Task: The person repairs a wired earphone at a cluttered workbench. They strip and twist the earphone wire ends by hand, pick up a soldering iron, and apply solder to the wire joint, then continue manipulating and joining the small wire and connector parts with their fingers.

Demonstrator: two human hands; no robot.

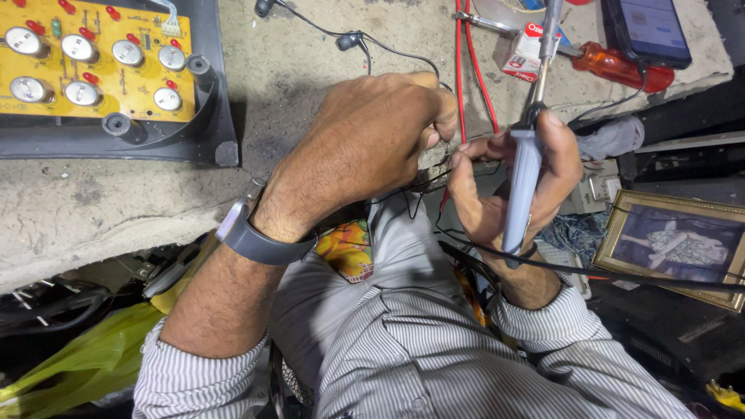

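Observation:
My left hand (372,140) is curled over the edge of a worn workbench (116,202), its fingertips pinching a thin black wire (423,182) together with my right fingertips. My right hand (504,182) also grips a grey-handled soldering iron (524,178), held upright with its metal shaft pointing away from me. A dark watch sits on my left wrist. What the fingers pinch is mostly hidden by my left hand.
A yellow circuit board (93,62) with round silver buttons lies in a dark housing at the far left. Black earphones (349,40), red wires (466,70), a red-handled screwdriver (621,68), a small carton (524,50) and a phone (648,27) lie further back. A framed picture (675,244) leans at right.

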